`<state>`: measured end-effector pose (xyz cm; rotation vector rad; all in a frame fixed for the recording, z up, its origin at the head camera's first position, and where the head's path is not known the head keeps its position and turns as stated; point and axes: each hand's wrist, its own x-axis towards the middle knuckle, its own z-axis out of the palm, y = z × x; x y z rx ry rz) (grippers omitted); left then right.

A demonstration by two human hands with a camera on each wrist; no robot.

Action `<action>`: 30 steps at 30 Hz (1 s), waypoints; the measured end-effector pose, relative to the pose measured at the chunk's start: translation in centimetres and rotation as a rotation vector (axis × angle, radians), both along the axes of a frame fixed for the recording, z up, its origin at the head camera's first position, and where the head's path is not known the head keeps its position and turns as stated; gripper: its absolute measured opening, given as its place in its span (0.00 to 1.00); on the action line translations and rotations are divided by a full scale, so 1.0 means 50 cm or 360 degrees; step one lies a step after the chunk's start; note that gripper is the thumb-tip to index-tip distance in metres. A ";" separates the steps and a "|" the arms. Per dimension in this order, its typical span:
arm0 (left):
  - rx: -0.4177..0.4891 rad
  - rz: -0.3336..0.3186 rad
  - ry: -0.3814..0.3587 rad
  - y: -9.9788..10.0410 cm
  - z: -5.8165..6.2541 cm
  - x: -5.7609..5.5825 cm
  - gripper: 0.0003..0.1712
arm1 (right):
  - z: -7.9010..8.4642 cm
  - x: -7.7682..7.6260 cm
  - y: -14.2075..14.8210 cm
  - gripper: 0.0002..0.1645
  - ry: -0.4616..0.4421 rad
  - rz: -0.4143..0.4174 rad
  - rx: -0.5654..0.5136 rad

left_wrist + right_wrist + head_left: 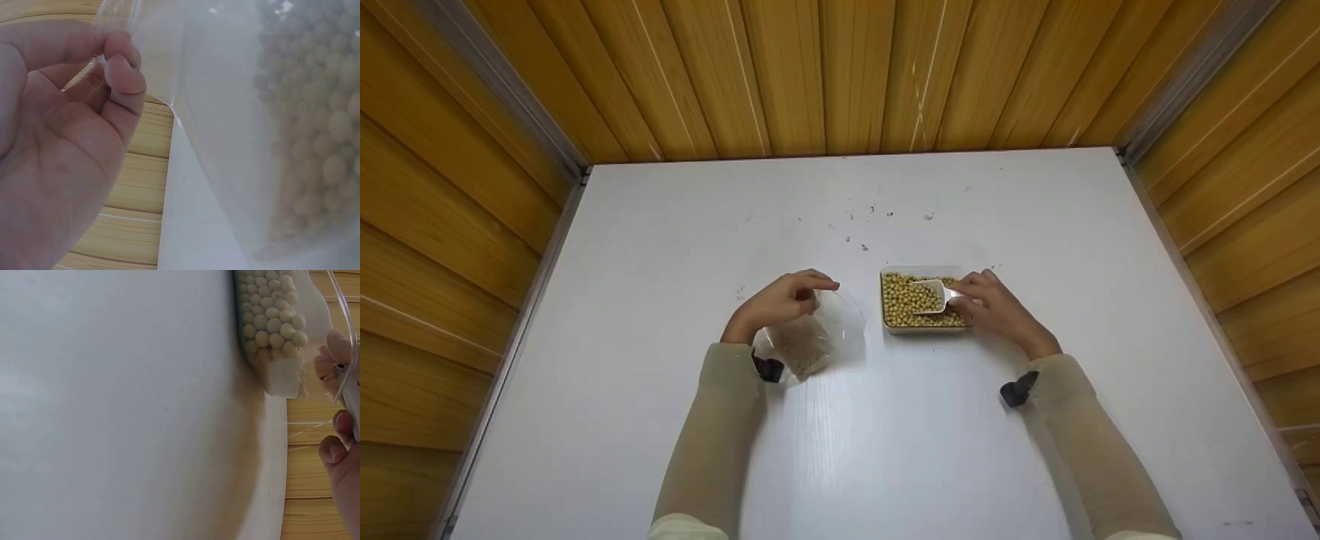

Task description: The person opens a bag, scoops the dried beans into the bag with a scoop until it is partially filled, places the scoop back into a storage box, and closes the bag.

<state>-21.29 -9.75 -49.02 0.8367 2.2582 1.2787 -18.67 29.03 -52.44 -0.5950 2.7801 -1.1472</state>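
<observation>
My left hand [787,300] pinches the top edge of a clear plastic bag [847,322] between thumb and fingers. In the left wrist view, pale round beans [320,152] fill the lower part of the bag, and its zip strip [135,17] shows by the fingertips. To the right stands a clear rectangular container [922,330] filled with yellowish soybeans [896,300]. My right hand [994,307] grips the handle of a white scoop [937,285], whose bowl lies in the beans. The right wrist view catches only part of that hand [343,478], at its right edge.
Both hands work over a white table [885,435] with small dark marks [864,247] beyond the container. Wood-look panels [847,75] rise behind the table and along both sides. A black wrist camera [1016,391] sits at the right cuff, another [769,369] at the left.
</observation>
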 end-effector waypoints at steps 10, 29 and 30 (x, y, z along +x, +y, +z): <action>0.0015 -0.0006 -0.0005 0.000 -0.002 -0.002 0.24 | 0.005 -0.002 -0.001 0.18 0.0089 0.0025 0.0042; 0.0008 0.0004 -0.0020 0.002 -0.003 -0.004 0.24 | -0.006 0.001 -0.007 0.22 0.0251 0.0036 0.0126; 0.0009 0.0001 -0.0011 0.002 -0.003 -0.005 0.25 | -0.008 0.001 -0.007 0.22 0.0245 0.0026 0.0072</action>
